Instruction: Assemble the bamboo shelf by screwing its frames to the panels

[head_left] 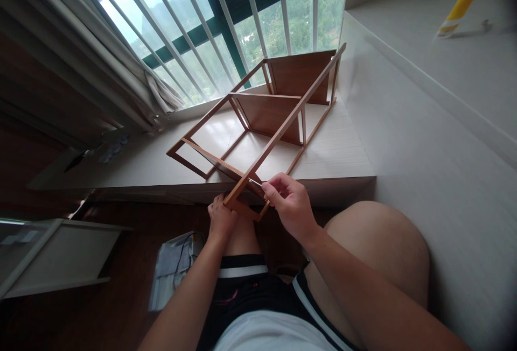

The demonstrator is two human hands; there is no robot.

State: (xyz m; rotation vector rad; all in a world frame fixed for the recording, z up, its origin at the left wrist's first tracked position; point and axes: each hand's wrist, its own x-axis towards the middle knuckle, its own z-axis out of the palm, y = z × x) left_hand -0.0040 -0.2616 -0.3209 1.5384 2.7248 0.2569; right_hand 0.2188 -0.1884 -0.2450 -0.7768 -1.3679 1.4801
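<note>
A brown wooden shelf rack [278,131] with several flat boards lies tilted on its side across the pale window ledge, its near end jutting over the edge. My left hand [222,215] is closed around the rack's near lower corner, just above my knee; some fingers are hidden. In a pinch, my right hand [291,200] holds a thin metal tool [255,182], possibly a hex key. Its tip reaches the frame beside the nearest board [220,165]; whether it sits in a screw cannot be made out.
The window ledge [343,152] meets a white wall [428,125] on the right. Behind stand window bars [283,6], with a grey curtain [100,55] at left. A yellow-and-white object [456,14] is at upper right. Below left are a clear box [173,265] and a white cabinet [60,259].
</note>
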